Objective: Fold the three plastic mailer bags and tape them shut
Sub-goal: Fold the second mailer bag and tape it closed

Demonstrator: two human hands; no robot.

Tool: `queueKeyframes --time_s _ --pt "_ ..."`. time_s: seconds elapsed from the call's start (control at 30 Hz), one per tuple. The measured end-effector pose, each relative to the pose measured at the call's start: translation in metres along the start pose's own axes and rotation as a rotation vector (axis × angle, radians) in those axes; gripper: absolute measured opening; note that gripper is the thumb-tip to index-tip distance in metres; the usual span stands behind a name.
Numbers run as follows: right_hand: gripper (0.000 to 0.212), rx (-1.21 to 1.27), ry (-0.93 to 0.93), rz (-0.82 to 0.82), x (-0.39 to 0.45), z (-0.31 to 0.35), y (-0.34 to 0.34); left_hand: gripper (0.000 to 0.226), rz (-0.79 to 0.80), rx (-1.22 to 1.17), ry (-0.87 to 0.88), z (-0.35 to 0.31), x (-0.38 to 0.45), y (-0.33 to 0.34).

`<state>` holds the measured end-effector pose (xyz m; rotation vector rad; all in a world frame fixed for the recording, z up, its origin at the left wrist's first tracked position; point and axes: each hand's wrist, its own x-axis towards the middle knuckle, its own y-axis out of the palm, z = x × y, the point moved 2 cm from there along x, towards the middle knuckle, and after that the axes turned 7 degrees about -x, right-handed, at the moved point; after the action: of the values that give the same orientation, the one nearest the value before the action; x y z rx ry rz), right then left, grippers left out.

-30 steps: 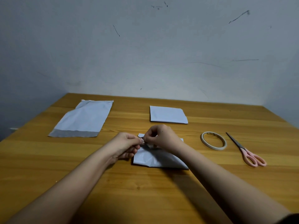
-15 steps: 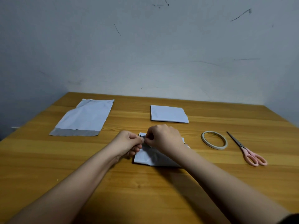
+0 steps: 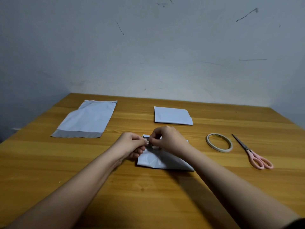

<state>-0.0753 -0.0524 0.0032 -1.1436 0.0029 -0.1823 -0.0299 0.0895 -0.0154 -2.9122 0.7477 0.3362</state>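
At the centre of the frame, on the wooden desk, lies a crumpled folded white plastic mailer bag. The left hand and right hand meet over its far left corner, fingertips pinching something small there. At right lie a cream tape ring and pink-handled scissors. Farther back, a neatly folded white mailer sits centre, an unfolded white mailer upper left.

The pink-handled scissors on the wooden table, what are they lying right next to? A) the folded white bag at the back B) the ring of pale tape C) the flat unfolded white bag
B: the pink-handled scissors lie at the right side of the wooden table, just beside the ring of pale tape, and neither hand touches them.
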Motion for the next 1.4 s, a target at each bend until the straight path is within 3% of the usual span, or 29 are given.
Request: queueKeyframes --time_s 0.33,1.23,1.4 --pt "0.011 0.075 -0.024 0.043 0.0018 -0.0042 -0.0011 0.011 0.015 -0.005 -0.017 0.0007 -0.0007 -0.0002" --pt "0.006 0.175 -0.033 -0.028 0.0048 -0.0078 0.0058 0.010 -0.015 -0.005 -0.035 0.0025 0.0032 -0.0009" --pt "0.003 0.045 -0.088 -0.056 0.0007 -0.0047 0.0025 0.015 -0.003 0.030 -0.019 0.0009 0.0014 0.0008"
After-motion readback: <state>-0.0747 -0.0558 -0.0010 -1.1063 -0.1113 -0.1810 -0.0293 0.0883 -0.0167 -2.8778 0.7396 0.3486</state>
